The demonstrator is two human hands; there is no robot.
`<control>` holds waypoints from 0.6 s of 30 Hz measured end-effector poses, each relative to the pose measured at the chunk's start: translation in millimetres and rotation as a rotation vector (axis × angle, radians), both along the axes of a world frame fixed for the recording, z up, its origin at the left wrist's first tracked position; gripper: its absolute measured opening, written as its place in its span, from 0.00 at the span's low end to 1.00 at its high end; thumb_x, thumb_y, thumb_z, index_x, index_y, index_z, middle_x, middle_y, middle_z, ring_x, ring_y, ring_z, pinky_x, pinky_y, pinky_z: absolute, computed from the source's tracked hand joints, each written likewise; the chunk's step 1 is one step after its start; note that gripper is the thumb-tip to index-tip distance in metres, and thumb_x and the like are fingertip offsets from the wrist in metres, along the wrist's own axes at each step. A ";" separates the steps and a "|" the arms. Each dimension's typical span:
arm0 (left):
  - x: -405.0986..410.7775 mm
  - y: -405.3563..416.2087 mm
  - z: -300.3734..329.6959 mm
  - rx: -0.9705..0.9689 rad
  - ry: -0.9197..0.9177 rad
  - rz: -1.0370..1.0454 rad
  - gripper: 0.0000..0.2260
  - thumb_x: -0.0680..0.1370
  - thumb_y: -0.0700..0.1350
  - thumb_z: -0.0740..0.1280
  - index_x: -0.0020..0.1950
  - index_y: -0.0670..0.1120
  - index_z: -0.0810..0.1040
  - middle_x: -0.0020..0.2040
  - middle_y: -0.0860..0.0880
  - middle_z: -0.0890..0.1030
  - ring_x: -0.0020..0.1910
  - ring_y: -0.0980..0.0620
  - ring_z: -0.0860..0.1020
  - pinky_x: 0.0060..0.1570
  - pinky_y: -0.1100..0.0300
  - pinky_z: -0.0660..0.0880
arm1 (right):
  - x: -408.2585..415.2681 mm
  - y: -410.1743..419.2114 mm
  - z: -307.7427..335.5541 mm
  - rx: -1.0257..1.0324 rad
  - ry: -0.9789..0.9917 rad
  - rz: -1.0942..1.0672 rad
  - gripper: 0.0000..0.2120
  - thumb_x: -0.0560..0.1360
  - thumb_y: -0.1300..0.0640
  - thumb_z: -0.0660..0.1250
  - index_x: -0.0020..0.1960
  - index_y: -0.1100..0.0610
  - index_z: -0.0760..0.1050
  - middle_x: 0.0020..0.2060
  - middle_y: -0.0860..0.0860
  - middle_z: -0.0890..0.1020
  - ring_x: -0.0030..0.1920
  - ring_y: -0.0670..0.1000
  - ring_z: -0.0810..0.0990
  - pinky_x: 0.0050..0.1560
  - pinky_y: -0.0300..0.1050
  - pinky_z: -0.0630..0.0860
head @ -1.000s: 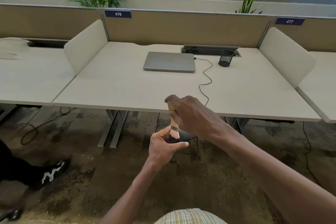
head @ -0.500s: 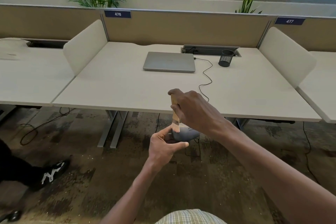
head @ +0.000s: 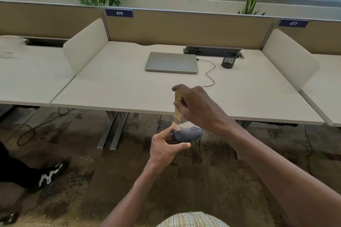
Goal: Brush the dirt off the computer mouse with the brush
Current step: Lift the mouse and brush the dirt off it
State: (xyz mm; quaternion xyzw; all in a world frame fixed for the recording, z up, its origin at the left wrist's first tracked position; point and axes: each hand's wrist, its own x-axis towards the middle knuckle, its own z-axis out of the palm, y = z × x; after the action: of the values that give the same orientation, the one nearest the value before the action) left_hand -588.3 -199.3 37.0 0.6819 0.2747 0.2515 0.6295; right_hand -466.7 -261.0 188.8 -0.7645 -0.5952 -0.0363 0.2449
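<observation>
Just below the right grip (head: 197, 108), curled round a pale wooden-handled brush (head: 177, 111), now bristles down on a grey rounded plastic computer mouse (head: 188, 132), turned more into view than a second ago, pinched in the left grip (head: 166, 145) off the counter edge; brushing likely under way.

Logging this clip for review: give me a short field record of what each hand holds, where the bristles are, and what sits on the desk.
left hand: grips computer mouse, held off the desk
right hand: holds brush by its wooden handle
bristles: on the mouse's near end
desk: closed laptop, mesh pen cup, cable
</observation>
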 end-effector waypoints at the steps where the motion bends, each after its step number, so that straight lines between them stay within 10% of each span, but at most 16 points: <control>1: -0.2 0.5 -0.5 -0.008 0.000 -0.002 0.32 0.66 0.37 0.84 0.66 0.53 0.79 0.50 0.59 0.86 0.51 0.59 0.87 0.48 0.66 0.82 | 0.3 1.2 -1.1 -0.006 -0.006 -0.007 0.19 0.79 0.60 0.67 0.69 0.62 0.71 0.34 0.52 0.78 0.34 0.56 0.80 0.35 0.49 0.77; 18: -5.5 -0.7 0.4 -0.045 0.035 -0.014 0.34 0.66 0.36 0.83 0.71 0.44 0.78 0.51 0.58 0.86 0.51 0.59 0.87 0.50 0.64 0.83 | 4.9 -7.7 -12.3 0.076 0.061 -0.023 0.16 0.79 0.61 0.68 0.65 0.63 0.74 0.38 0.56 0.83 0.32 0.51 0.79 0.33 0.41 0.76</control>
State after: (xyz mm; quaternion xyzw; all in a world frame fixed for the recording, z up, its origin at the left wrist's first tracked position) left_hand -593.8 -200.0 37.4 0.6740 0.2864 0.2289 0.6414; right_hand -461.7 -268.7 176.6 -0.7620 -0.5770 -0.0384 0.2914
